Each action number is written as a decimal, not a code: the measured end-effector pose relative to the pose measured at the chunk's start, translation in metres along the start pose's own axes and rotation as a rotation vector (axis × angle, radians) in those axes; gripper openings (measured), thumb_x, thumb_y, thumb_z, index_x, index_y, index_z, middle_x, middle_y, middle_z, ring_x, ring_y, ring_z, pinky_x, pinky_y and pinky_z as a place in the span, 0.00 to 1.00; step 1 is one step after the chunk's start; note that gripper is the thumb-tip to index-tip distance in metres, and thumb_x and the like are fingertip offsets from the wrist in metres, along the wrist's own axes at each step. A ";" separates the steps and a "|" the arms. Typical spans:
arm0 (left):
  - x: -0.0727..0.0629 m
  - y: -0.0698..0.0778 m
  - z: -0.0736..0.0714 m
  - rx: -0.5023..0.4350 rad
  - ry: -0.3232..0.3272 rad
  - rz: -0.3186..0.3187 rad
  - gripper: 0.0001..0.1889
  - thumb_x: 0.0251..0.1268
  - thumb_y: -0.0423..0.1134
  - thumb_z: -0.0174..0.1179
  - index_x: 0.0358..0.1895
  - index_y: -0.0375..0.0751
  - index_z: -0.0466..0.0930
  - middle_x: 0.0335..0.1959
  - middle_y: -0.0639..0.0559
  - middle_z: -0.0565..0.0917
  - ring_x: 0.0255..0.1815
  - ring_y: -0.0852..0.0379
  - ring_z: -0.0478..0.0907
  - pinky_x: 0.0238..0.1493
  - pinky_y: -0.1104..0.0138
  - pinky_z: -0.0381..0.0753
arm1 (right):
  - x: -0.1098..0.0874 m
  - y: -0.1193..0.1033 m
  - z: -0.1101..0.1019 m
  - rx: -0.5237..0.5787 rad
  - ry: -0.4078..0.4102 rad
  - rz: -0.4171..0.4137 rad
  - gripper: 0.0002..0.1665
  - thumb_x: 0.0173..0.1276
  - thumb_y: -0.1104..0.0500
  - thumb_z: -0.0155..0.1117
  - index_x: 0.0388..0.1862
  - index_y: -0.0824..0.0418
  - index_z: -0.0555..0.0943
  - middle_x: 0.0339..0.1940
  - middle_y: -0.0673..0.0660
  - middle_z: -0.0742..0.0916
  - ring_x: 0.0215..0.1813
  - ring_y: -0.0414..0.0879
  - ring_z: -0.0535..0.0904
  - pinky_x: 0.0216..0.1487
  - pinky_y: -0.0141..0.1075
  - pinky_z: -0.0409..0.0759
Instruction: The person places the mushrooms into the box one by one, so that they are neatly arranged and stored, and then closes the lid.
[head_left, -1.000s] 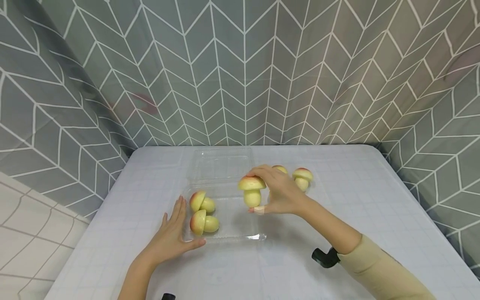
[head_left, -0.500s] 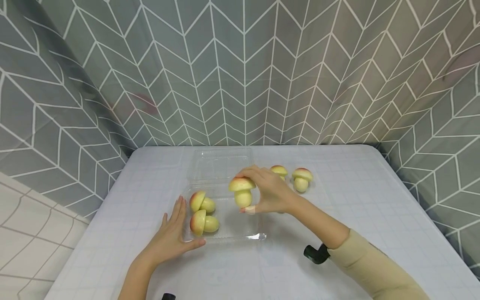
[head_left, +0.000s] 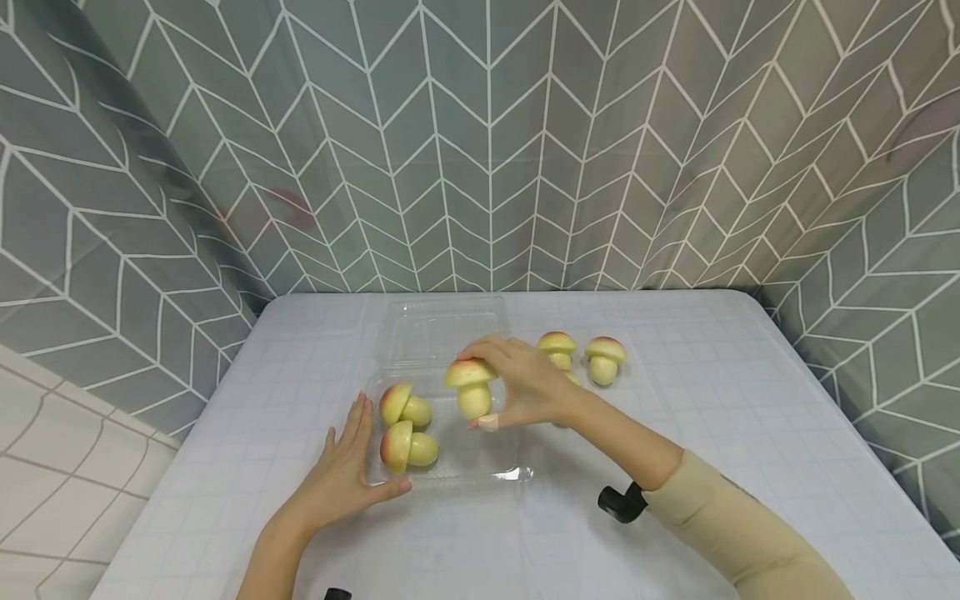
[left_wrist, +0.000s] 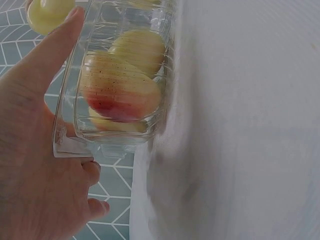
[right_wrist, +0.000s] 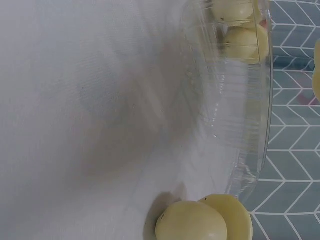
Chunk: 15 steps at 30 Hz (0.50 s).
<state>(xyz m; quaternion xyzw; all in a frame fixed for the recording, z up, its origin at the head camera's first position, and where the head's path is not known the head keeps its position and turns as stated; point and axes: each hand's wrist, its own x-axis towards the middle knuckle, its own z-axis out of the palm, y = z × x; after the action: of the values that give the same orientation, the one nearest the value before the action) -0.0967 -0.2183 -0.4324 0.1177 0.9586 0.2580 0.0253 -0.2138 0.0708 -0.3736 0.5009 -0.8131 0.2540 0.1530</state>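
Observation:
My right hand (head_left: 521,383) pinches an upright yellow mushroom (head_left: 472,390) with a reddish cap, fingers on the cap and thumb at the stem's foot. It is held above the clear plastic container (head_left: 480,471), whose lid (head_left: 447,329) lies folded back behind. Inside, at the left, two mushrooms lie on their sides: a rear mushroom (head_left: 405,406) and a front mushroom (head_left: 408,447). My left hand (head_left: 341,475) rests at the container's left side, fingers straight and thumb along the near edge. Through the wall in the left wrist view, a red-tinged cap (left_wrist: 120,90) shows.
Right of the container, a mushroom (head_left: 557,346) and another mushroom (head_left: 604,360) stand on the white table (head_left: 720,400). A further one (head_left: 572,377) is mostly hidden behind my right wrist. A patterned grey curtain (head_left: 487,167) surrounds the table's back and sides.
My right hand has moved left with the mushroom, further over the container. More of the mushrooms behind that hand now shows. The left hand stays in place.

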 end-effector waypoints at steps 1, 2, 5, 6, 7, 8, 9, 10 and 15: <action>0.000 0.000 0.000 -0.002 0.000 0.001 0.66 0.48 0.65 0.68 0.75 0.26 0.34 0.76 0.32 0.36 0.76 0.36 0.36 0.66 0.33 0.39 | 0.001 0.000 0.001 0.003 -0.001 -0.004 0.47 0.41 0.35 0.77 0.59 0.54 0.74 0.55 0.48 0.80 0.56 0.43 0.76 0.58 0.39 0.73; 0.000 0.000 0.000 -0.002 0.001 0.001 0.66 0.48 0.65 0.68 0.75 0.26 0.34 0.76 0.32 0.36 0.76 0.35 0.36 0.66 0.33 0.40 | 0.002 0.000 0.002 0.005 -0.003 -0.008 0.47 0.41 0.35 0.77 0.58 0.53 0.74 0.54 0.48 0.80 0.56 0.43 0.76 0.58 0.39 0.73; 0.001 0.000 0.000 0.001 0.002 0.001 0.66 0.48 0.65 0.68 0.75 0.27 0.33 0.76 0.31 0.36 0.76 0.35 0.36 0.66 0.33 0.39 | 0.005 0.000 0.005 -0.002 -0.016 -0.024 0.46 0.41 0.34 0.77 0.58 0.52 0.74 0.54 0.47 0.80 0.54 0.42 0.77 0.56 0.39 0.74; 0.001 -0.001 -0.001 0.001 0.003 0.001 0.67 0.48 0.65 0.68 0.75 0.27 0.33 0.76 0.31 0.37 0.76 0.35 0.37 0.66 0.33 0.39 | 0.005 0.000 0.006 -0.007 -0.020 -0.028 0.46 0.41 0.34 0.77 0.58 0.52 0.74 0.53 0.47 0.80 0.53 0.43 0.77 0.56 0.39 0.74; 0.001 -0.001 -0.001 0.002 0.004 0.002 0.67 0.48 0.65 0.68 0.75 0.27 0.33 0.76 0.31 0.37 0.76 0.35 0.37 0.66 0.33 0.39 | 0.006 0.000 0.007 -0.009 -0.027 -0.030 0.46 0.41 0.34 0.77 0.58 0.52 0.74 0.53 0.47 0.80 0.53 0.43 0.77 0.55 0.39 0.74; 0.001 -0.001 -0.001 0.005 0.004 0.001 0.67 0.48 0.65 0.68 0.75 0.27 0.33 0.76 0.31 0.37 0.76 0.35 0.37 0.66 0.33 0.39 | 0.007 0.000 0.008 -0.012 -0.035 -0.034 0.46 0.41 0.34 0.76 0.58 0.52 0.73 0.53 0.47 0.80 0.52 0.43 0.77 0.55 0.39 0.74; 0.001 -0.001 -0.001 0.007 0.004 0.002 0.67 0.48 0.65 0.68 0.75 0.27 0.33 0.76 0.31 0.37 0.76 0.36 0.37 0.66 0.33 0.39 | 0.007 -0.001 0.009 -0.016 -0.044 -0.035 0.46 0.41 0.34 0.76 0.58 0.51 0.73 0.53 0.46 0.79 0.53 0.43 0.77 0.55 0.39 0.74; 0.001 -0.001 -0.001 0.007 0.004 0.002 0.67 0.48 0.65 0.68 0.75 0.27 0.33 0.76 0.31 0.37 0.76 0.36 0.37 0.66 0.33 0.39 | 0.008 -0.001 0.010 -0.018 -0.053 -0.033 0.46 0.41 0.34 0.76 0.57 0.51 0.73 0.53 0.46 0.79 0.53 0.42 0.77 0.56 0.39 0.74; 0.000 -0.001 0.000 0.000 0.000 0.004 0.66 0.48 0.65 0.68 0.74 0.26 0.34 0.76 0.32 0.37 0.76 0.36 0.36 0.65 0.32 0.39 | 0.008 0.002 0.017 -0.057 -0.075 -0.042 0.46 0.41 0.32 0.75 0.57 0.50 0.74 0.54 0.45 0.79 0.57 0.40 0.75 0.57 0.37 0.70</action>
<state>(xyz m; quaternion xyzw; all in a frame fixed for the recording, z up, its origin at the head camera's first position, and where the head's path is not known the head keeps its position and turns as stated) -0.0971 -0.2189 -0.4324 0.1198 0.9584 0.2580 0.0247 -0.2187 0.0561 -0.3842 0.5224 -0.8145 0.2087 0.1416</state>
